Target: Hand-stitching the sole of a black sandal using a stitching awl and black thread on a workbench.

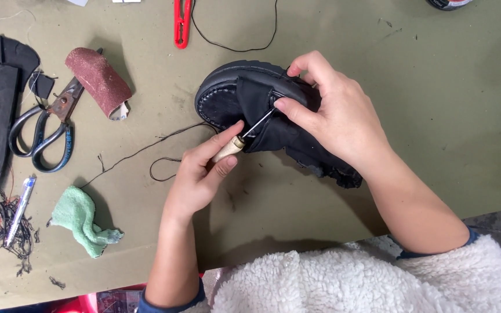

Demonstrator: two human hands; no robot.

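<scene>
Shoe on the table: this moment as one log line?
left hand: grips awl | right hand: steadies black shoe | thread: trails across table

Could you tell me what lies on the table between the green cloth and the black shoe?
In the head view, black thread trails across the table between the green cloth and the black shoe, ending in a small loop beside the left hand.

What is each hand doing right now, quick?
Left hand: closed on a wooden-handled metal awl.
Right hand: closed, gripping the black leather shoe.
</scene>
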